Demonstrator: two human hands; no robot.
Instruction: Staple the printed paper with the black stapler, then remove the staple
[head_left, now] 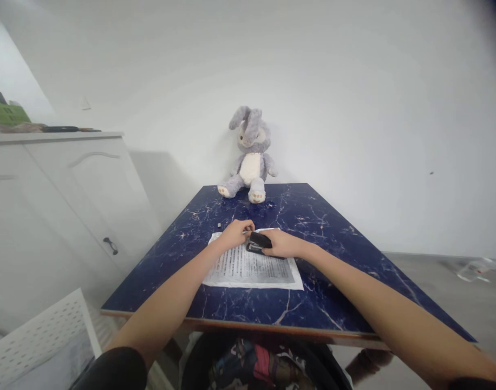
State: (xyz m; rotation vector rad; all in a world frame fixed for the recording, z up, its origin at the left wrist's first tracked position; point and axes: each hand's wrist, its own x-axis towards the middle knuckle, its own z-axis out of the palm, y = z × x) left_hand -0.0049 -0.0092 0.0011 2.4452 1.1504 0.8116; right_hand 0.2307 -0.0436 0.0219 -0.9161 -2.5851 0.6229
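A printed sheet of paper [252, 268] lies on the dark blue marbled table [333, 260]. My right hand [282, 244] is wrapped around a black stapler [258, 242] at the paper's far edge. My left hand [235, 233] rests on the paper's top left part, fingers curled and pinching the paper's edge next to the stapler's mouth.
A grey and white plush rabbit [250, 157] sits at the table's far edge against the wall. A small dark bit [219, 225] lies on the table left of my hands. A white cabinet [69, 200] stands to the left, a perforated white panel [40, 338] at lower left.
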